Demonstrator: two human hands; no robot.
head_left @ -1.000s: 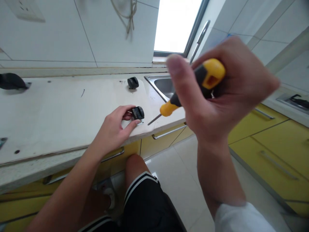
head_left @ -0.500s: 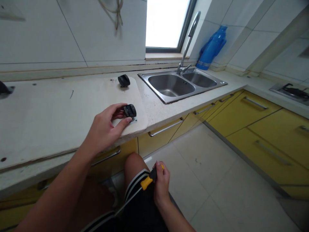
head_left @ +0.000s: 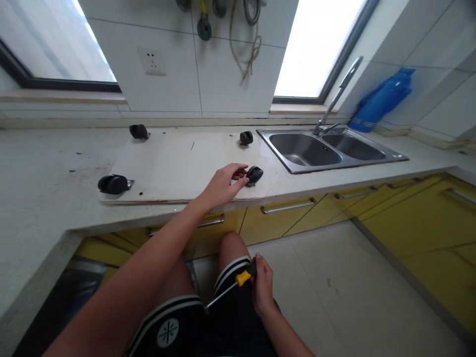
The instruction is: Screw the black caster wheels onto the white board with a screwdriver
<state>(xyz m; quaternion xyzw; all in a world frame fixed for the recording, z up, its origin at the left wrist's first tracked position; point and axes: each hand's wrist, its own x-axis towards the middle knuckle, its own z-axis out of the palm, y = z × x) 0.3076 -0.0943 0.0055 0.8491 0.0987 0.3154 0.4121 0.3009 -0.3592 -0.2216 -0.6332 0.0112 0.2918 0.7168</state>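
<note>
On the counter lies a pale flat board [head_left: 174,166] with a black caster wheel near each corner. My left hand [head_left: 225,183] reaches to the front right caster wheel [head_left: 255,174], thumb and fingertips closed on its left side. Low over my lap, my right hand [head_left: 263,285] grips a screwdriver [head_left: 243,277] by its black and yellow handle, the shaft pointing down to the left. The back right caster wheel [head_left: 246,138] stands behind my left hand. At the board's left end are the front left caster wheel [head_left: 113,184] and the back left caster wheel [head_left: 139,131].
A steel double sink [head_left: 330,166] with a tall tap [head_left: 340,94] is set into the counter to the right. A blue thermos-shaped object [head_left: 383,101] leans in the corner. Yellow drawers with a metal handle [head_left: 288,206] run below the counter edge. A socket [head_left: 151,61] sits on the tiled wall.
My view has swung left, so the whole board and all its casters now show. The caster under my left hand has turned on its mount. My right hand still holds the screwdriver.
</note>
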